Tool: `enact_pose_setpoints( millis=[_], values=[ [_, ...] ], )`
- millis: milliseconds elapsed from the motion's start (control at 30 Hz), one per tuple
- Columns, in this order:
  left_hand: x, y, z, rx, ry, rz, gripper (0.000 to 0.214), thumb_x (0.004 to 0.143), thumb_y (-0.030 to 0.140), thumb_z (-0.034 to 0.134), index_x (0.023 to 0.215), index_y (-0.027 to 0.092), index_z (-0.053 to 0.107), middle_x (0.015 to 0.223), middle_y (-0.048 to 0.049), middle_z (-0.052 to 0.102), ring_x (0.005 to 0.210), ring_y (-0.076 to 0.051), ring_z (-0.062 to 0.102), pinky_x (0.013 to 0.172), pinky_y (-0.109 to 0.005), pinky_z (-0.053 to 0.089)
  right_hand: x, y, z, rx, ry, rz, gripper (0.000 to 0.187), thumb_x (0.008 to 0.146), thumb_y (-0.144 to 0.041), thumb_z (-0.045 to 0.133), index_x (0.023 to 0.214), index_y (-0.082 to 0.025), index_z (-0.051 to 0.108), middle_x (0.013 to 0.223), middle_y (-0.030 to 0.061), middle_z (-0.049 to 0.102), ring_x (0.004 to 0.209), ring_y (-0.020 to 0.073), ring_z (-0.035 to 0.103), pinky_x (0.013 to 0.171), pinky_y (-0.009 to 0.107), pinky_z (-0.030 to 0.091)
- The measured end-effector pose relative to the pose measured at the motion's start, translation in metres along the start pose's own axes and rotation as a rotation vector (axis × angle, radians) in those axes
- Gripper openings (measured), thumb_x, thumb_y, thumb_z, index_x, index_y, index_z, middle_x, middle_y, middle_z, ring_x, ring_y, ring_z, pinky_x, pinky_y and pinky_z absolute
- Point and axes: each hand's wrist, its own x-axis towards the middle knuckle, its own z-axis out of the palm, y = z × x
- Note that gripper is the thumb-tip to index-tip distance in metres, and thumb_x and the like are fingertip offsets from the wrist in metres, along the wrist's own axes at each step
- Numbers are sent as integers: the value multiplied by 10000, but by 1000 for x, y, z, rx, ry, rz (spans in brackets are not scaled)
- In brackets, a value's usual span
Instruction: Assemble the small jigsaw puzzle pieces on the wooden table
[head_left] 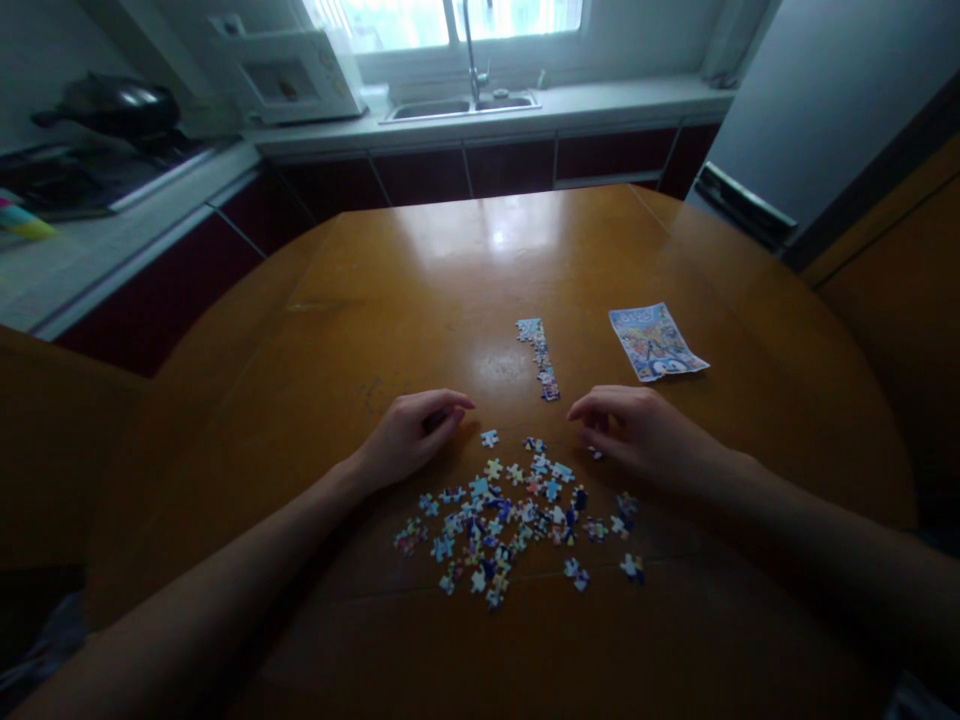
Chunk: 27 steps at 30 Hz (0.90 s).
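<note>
Several loose jigsaw pieces (510, 515) lie scattered on the round wooden table (360, 300) between my forearms. A short strip of joined pieces (540, 357) runs away from me just beyond them. My left hand (409, 437) rests on the table left of the pile, fingers curled together, with something dark showing under them. My right hand (637, 430) hovers at the pile's upper right, fingers bent down over a small piece (595, 453); I cannot make out whether it grips anything.
A printed picture sheet (656, 342) lies on the table beyond my right hand. Behind the table runs a kitchen counter with a sink (461, 105), a white microwave (289, 75) and a dark pan (112, 105) on the stove. A wooden door stands at right.
</note>
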Motion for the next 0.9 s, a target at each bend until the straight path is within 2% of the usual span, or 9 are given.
enact_pose_setpoints(
  millis=[200,333,500,667,800,900],
  values=[
    [0,0,0,0,-5,-11,195,955,242,543,1002,141,703,600,33,550,495,-69,426,485,-196,341,0,10,-17,-74,-2,69,204,902,-211,595,1061,-202,722,871,61,715,760,192,633,714,333,475],
    [0,0,0,-7,-13,-10,194,959,237,541,1010,138,701,613,30,556,509,-70,432,494,-194,347,1,17,-26,-107,39,58,228,896,-132,537,993,-205,729,942,71,721,821,203,643,761,341,485],
    [0,0,0,-2,-23,-13,197,962,239,539,1014,137,700,597,37,534,502,-69,426,488,-190,336,0,7,-22,-95,-134,-19,333,832,6,488,955,-204,716,998,63,692,907,186,627,817,307,484],
    [0,-1,0,10,-28,-9,198,966,246,540,1020,144,700,613,30,554,516,-71,434,498,-192,348,-2,2,-14,-146,-273,-89,309,800,38,486,818,-201,682,924,53,657,873,180,587,786,296,455],
    [0,-2,1,10,-30,-4,201,970,250,536,1017,146,701,612,28,558,516,-72,437,500,-193,354,-3,1,-13,-155,-287,-107,298,780,61,486,758,-195,637,819,25,633,788,159,554,726,279,417],
    [0,-3,1,12,-38,-7,197,969,247,540,1022,148,702,651,13,599,539,-74,463,512,-192,366,-6,-4,-13,-170,-264,-181,274,812,45,506,777,-192,639,837,31,614,792,158,529,709,279,396]
  ],
)
